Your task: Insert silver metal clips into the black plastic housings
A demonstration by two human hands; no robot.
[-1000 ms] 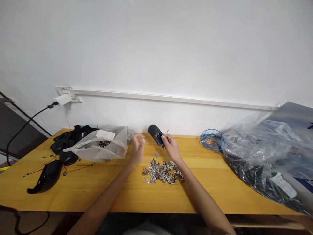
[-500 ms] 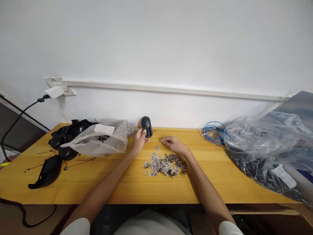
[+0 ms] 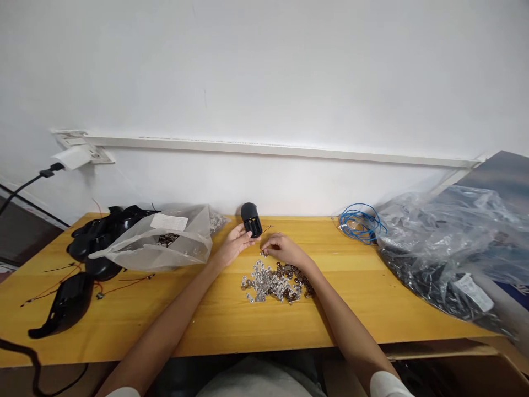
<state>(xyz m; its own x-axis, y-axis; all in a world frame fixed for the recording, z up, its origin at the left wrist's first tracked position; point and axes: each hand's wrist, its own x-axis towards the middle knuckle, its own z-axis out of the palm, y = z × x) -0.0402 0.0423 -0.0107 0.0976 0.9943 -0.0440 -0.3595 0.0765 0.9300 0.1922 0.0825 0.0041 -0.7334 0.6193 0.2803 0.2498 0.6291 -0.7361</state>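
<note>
My left hand [image 3: 236, 243] grips a black plastic battery housing [image 3: 250, 216], held tilted up near the back of the table with its slotted battery compartment facing me. A thin wire [image 3: 267, 228] sticks out at its right side. Just right of it, my right hand [image 3: 285, 249] is low over the table, fingertips pinched together at a few small shiny metal pieces [image 3: 263, 254]. Whether one is between the fingertips is hidden. Closer to me lies a loose pile of small metal pieces [image 3: 270, 281], silvery on the left and darker on the right.
An open plastic bag [image 3: 194, 242] with dark metal bits lies left, beside black plastic shells [image 3: 68, 300] with red and black wires. Coiled blue wire [image 3: 359, 223] and a large clear plastic bag [image 3: 438, 248] occupy the right. The white wall [image 3: 289, 187] borders the table's back.
My right hand has come down and left to the small metal pieces, its fingertips drawn together. The housing has tilted, showing more of its battery compartment. The view has shifted slightly.
</note>
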